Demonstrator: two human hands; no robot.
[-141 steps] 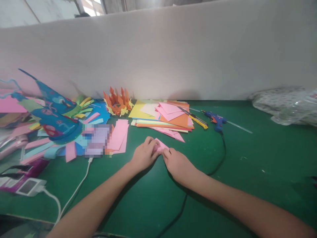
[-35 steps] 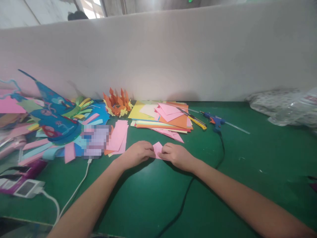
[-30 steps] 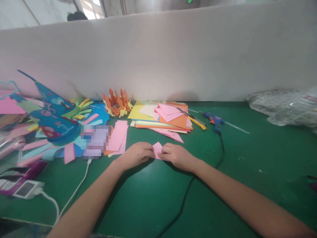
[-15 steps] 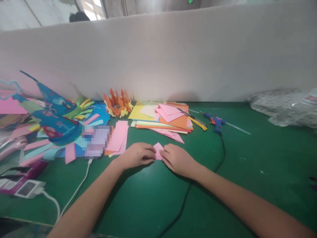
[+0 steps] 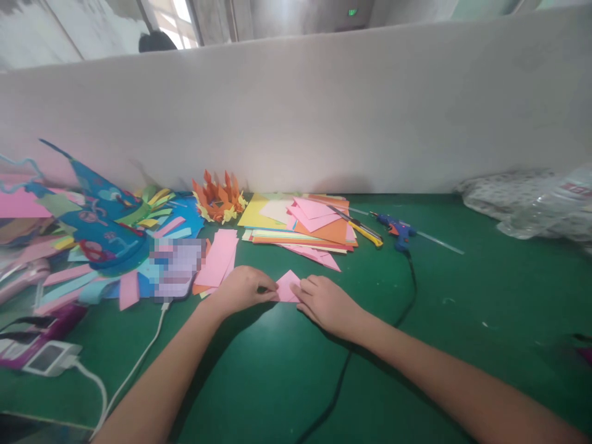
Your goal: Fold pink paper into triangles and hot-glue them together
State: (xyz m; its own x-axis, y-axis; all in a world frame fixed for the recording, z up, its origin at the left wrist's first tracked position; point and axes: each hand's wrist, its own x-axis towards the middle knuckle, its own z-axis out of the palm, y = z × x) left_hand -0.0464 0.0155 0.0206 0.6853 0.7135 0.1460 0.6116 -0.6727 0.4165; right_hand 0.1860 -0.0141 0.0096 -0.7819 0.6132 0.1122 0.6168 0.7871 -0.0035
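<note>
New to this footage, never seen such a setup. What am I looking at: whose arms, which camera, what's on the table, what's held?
No machine here: these are one person's two bare hands. Every picture comes from one camera worn on the head, looking forward and down. The left hand pinches the left corner of a small folded pink paper; the right hand touches its right side. Both are over a green table. Beyond them lies a stack of coloured paper, a yellow-handled cutter overlapping its right edge, then a blue glue gun. To the left are an orange-and-yellow paper crown and blue cone shapes.
</note>
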